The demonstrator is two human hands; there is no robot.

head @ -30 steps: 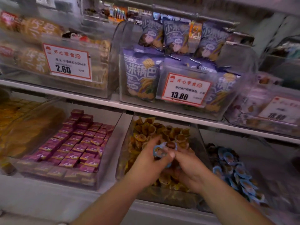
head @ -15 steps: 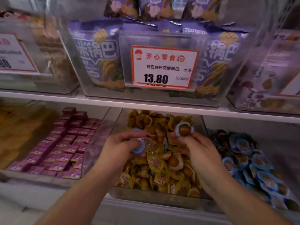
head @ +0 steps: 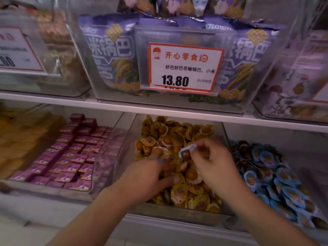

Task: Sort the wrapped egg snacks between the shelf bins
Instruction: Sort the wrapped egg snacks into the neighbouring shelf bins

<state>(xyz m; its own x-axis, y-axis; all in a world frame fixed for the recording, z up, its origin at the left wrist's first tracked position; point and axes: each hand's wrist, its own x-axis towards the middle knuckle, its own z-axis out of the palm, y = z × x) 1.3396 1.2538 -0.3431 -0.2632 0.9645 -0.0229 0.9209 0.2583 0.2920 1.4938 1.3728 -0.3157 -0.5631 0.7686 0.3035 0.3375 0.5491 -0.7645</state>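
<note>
Low in the centre of the frame, both hands work over the clear bin [head: 224, 132] of yellow-wrapped egg snacks [head: 159, 132]. Right hand [head: 215, 166] pinches a blue-wrapped egg snack [head: 186, 153] in its fingers above the yellow pile. Left hand [head: 145, 176] lies on the pile, fingers curled around a blue-edged wrapper. More blue-wrapped eggs [head: 276, 178] fill the bin at the lower right.

Dim; edges blurred, perhaps motion.

Snack shop: price tag [head: 184, 67], bins [head: 179, 213].
</note>
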